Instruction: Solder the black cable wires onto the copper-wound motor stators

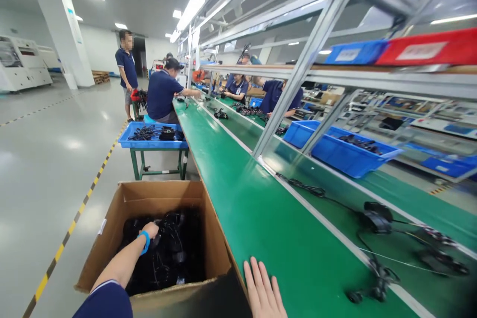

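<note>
My left hand [150,231], with a blue band at the wrist, reaches down into an open cardboard box [164,190]. Its fingers are curled in among a heap of black cabled parts [173,253], and what they grip is hidden. Flat on the green worktop [227,184], right beside the box, lies my right hand [263,288], fingers stretched out and nothing in them. Further right, black cabled devices [376,218] lie on the bench, with another black piece [376,283] near the front edge.
A blue tray [152,143] of black cables stands on a green stand beyond the box. Across the bench sits a blue bin [339,156]. A metal frame post [298,74] rises from the bench. Several co-workers sit or stand along the line, one [162,92] on my side.
</note>
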The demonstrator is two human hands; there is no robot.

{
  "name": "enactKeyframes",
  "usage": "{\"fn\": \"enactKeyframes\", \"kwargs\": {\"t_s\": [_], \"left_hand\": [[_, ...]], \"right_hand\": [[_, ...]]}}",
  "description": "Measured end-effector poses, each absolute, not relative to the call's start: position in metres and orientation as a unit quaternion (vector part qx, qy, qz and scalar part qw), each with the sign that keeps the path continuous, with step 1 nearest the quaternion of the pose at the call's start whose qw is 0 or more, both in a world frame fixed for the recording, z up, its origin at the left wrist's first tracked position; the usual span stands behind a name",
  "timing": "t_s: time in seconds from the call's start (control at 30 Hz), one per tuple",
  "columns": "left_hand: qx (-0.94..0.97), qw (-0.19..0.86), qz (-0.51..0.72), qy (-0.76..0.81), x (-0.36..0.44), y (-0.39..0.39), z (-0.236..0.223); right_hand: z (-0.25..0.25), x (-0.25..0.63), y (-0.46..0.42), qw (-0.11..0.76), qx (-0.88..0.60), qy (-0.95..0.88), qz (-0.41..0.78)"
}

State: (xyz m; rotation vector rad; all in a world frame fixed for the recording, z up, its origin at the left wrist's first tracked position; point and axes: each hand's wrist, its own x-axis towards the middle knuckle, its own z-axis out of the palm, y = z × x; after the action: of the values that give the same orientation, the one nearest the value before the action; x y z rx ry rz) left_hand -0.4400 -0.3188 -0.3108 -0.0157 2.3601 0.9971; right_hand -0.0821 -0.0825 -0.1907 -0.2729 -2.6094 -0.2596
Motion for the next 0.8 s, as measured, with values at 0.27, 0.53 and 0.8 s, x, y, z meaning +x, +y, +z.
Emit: {"fn": "enactKeyframes", "kwargs": {"t_s": [0.27, 0.53, 0.8], "left_hand": [[0.061, 0.277, 0.489, 0.825, -0.390, -0.283, -0.225], [0.180, 0.162, 0.628, 0.740, -0.367, -0.283, -0.092], [0.272, 0.136, 0.713, 0.631, -0.354, -0.298, 0.074]], "right_hand": [[-0.177, -0.078, -0.085, 0.262, -0.070, -0.962, -0.039], [-0.158, -0.069, -0.090, 0.351, -0.099, -0.924, 0.119], [-0.125, -0.064, -0.105, 0.425, -0.173, -0.813, 0.358]]}}
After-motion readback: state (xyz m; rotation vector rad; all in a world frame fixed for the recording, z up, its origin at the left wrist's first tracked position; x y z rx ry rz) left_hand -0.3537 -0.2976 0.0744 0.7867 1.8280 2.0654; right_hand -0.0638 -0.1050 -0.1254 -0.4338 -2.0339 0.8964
